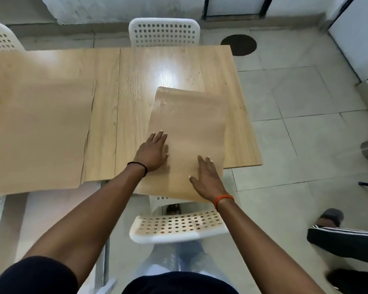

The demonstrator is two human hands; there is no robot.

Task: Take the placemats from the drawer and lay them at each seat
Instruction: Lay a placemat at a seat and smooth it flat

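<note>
Both hands are flat, fingers spread, on the tan placemat (187, 132): left hand (154, 152) on its left edge, right hand (206, 177) near the bottom. Its near end hangs off the table (174, 66), above a white chair (179, 228). Bare wood beyond it. A second placemat (38, 132) lies at left.

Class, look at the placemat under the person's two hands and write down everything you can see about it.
The placemat is a thin, flat, tan rectangle, close in colour to the wooden table it lies on. Near its far edge the light picks out a fine dotted texture. It sits lengthwise away from the person, slightly skewed, at the table's right end, with its near end overhanging the table edge above a white perforated chair. The left hand and right hand press flat on it, fingers spread.
</note>
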